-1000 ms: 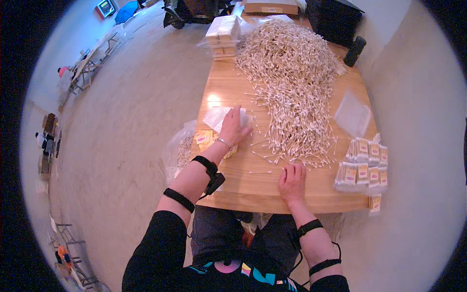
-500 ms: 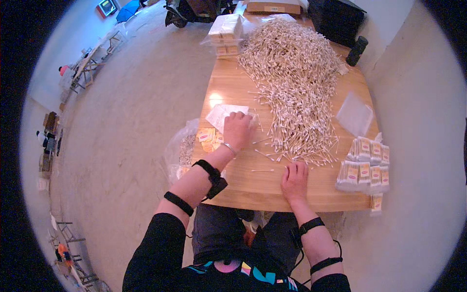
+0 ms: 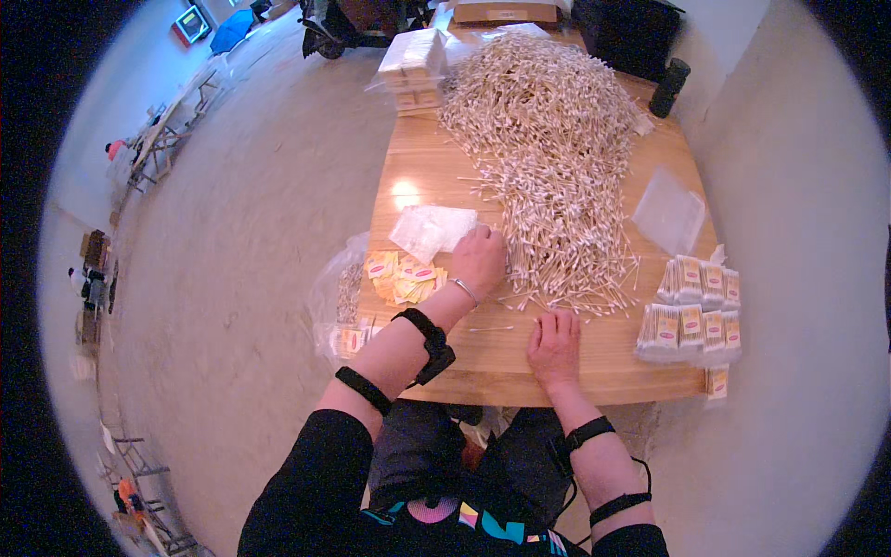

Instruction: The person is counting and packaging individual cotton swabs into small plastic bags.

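Left hand [image 3: 480, 260] laid palm-down at the near-left edge of the big heap of cotton swabs [image 3: 557, 158]; fingers [image 3: 494, 243] curled loosely into the swab ends, whether pinched on any cannot be told. Right hand [image 3: 554, 345] pressed flat on the wooden worktop [image 3: 594, 362], fingers spread and holding nothing, tips just short of the heap's near fringe — likely a brace. Just left of the left fingers, a clear plastic bag [image 3: 432, 229] lying flat, and nearer the wrist a loose pile of orange-and-yellow labels [image 3: 401, 278] within easy reach; 1 stray swab [image 3: 490, 328] between the 2 hands. Well to the right of the right fingers, filled packets [image 3: 691, 311] lined up in neat rows, set apart from the loose stock; beyond them another empty clear bag [image 3: 668, 212].
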